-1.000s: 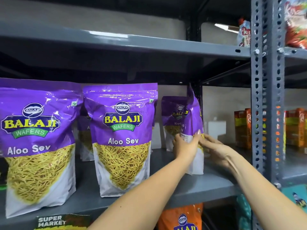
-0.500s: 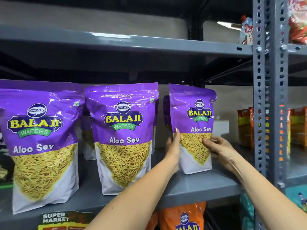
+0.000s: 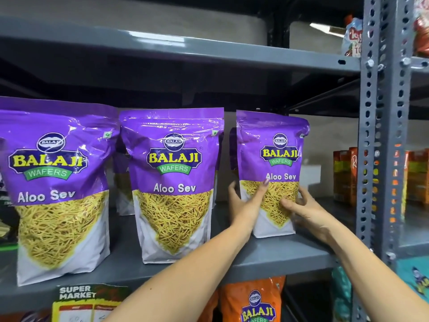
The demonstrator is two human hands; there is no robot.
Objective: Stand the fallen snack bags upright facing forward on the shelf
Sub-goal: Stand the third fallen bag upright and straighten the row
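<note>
Three purple Balaji Aloo Sev bags stand in a front row on the grey shelf [image 3: 278, 254], labels facing me. The right bag [image 3: 274, 145] stands upright, set back a little. My left hand [image 3: 247, 203] presses its left edge and front. My right hand [image 3: 301, 209] wraps its lower right side, fingers on the front. The middle bag [image 3: 173, 182] and the left bag [image 3: 53, 189] stand untouched. More purple bags stand behind them, mostly hidden.
A perforated grey upright post [image 3: 380, 135] bounds the shelf on the right, with orange boxes [image 3: 343, 175] beyond it. An orange Balaji bag [image 3: 253, 300] sits on the shelf below. A "Super Market" tag [image 3: 79, 300] hangs at the front edge. Another shelf [image 3: 185, 47] runs overhead.
The right bag was edge-on a second ago; both hands turned it so its label faces forward and slid it slightly right. My fingers have shifted onto its front.
</note>
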